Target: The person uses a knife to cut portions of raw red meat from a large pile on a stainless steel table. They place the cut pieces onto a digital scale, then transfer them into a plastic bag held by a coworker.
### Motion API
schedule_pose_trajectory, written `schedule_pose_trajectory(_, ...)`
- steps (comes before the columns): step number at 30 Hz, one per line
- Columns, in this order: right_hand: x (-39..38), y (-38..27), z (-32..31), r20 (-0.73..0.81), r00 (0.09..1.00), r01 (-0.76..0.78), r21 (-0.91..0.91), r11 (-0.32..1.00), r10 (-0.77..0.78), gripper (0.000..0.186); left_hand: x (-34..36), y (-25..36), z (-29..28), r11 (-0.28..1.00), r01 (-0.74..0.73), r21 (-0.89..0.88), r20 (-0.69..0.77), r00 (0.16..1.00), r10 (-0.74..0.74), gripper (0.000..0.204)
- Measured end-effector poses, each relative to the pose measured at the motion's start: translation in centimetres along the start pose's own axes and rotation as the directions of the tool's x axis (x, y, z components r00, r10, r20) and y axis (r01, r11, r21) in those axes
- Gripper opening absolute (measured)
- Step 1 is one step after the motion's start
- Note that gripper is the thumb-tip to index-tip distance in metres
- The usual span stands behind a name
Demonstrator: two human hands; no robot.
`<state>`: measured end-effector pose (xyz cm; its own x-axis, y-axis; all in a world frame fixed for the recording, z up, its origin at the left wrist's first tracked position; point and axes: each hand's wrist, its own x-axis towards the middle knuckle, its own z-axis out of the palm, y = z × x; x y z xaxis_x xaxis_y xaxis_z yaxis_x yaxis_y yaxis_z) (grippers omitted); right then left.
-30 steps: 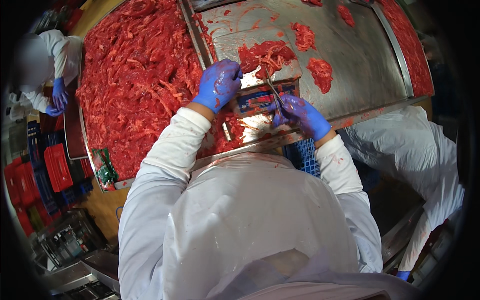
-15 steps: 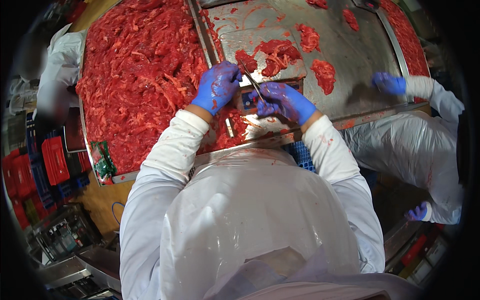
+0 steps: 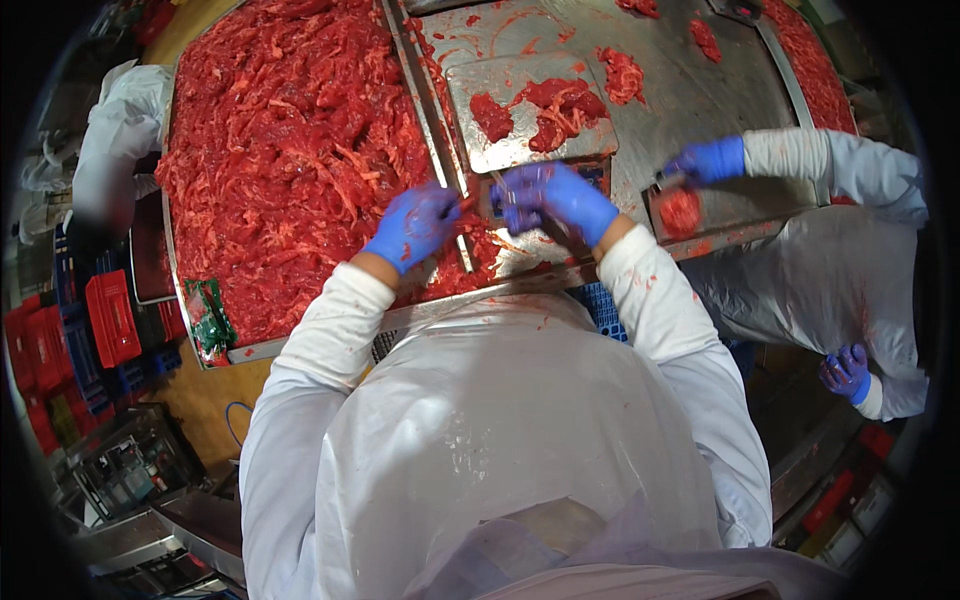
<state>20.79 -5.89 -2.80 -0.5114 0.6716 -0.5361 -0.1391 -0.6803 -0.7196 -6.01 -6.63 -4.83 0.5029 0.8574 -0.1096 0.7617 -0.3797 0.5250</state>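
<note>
Gripping thin metal tool [image 3: 500, 182] in R hand [image 3: 562, 201], clamped on it btwn bent digits (motion-blurred), just off near edge of scale [image 3: 495, 155], partly hiding its display [image 3: 592, 175]. Curling L hand [image 3: 410, 228] w/ digits together, near-left of scale by steel divider [image 3: 422, 100]; can't tell if pinching anything. Got red meat pcs [image 3: 562, 103] lying on scale, apart from both hands. Got another meat pc [image 3: 622, 77] just R of scale, on steel tabletop [image 3: 720, 110]. Seeing big meat heap [image 3: 290, 150] L of scale, past divider. Also seeing co-worker's gloved hand [image 3: 708, 160] R of scale, over red chunk [image 3: 680, 213]; blurred, can't tell if touching. Plus green pkt [image 3: 207, 318] well L of scale, on heap's near corner.
</note>
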Motion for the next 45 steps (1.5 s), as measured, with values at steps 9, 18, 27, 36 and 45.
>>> schedule_pose_trajectory(9, -10.8, 4.2, -7.2, -0.103, 0.976, 0.197, 0.068, 0.978, -0.19, 0.034, -3.5, -4.5, -6.2, 0.918, 0.271, -0.29, -0.247, 0.905, -0.345, 0.026)
schedule_pose_trajectory(18, -3.7, 2.3, -0.4, 0.05, 0.972, 0.228, 0.018, 0.974, -0.228, 0.031, 11.9, 0.9, -6.1, 0.99, -0.137, 0.018, -0.362, 0.922, 0.134, 0.025)
schedule_pose_trajectory(27, -4.1, 1.5, 0.8, 0.091, 0.917, 0.395, -0.343, 0.852, -0.388, 0.049, 5.9, 1.5, -0.9, 0.873, -0.169, -0.458, -0.431, 0.901, -0.052, 0.037)
schedule_pose_trajectory(36, 6.6, -7.0, -5.2, -0.416, 0.487, 0.141, -0.83, 0.54, -0.768, 0.07, 1.0, -2.6, -7.3, 0.852, 0.442, 0.282, -0.32, 0.88, -0.351, 0.068)
schedule_pose_trajectory(45, -5.7, 7.0, -6.0, -0.399, 0.459, 0.407, -0.7, 0.587, -0.794, 0.056, -7.3, -3.4, 3.0, 0.923, 0.357, 0.144, -0.007, 0.933, -0.36, 0.032)
